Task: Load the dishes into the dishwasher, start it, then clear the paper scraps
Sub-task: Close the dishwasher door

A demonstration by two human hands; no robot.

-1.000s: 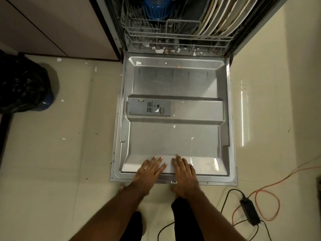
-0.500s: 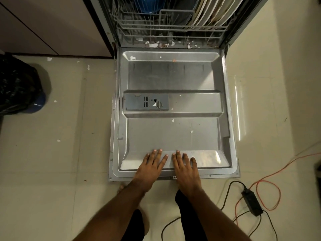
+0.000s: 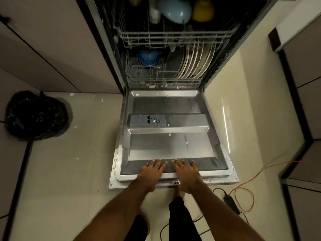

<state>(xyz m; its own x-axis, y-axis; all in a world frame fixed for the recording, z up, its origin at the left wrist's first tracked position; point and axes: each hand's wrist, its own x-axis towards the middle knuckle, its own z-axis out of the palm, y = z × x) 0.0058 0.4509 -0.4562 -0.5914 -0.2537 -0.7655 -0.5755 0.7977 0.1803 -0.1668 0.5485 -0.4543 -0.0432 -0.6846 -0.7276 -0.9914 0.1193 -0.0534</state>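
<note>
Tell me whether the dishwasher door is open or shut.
Open. The dishwasher door lies folded down, inner face up, racks exposed behind it; left hand and right hand rest flat on its near edge.

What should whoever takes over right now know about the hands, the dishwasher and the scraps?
Left hand and right hand: both flat, fingers spread, on the outer edge of the open door; neither grips anything.
Racks are loaded: plates and blue bowl below, pale bowl and yellow cup above.
Done: loading, as far as can be seen.
Left: shut the door, start the machine, then clear the paper scraps on the door, along the tub's front edge and on the floor. Black bin bag stands to the left.
</note>
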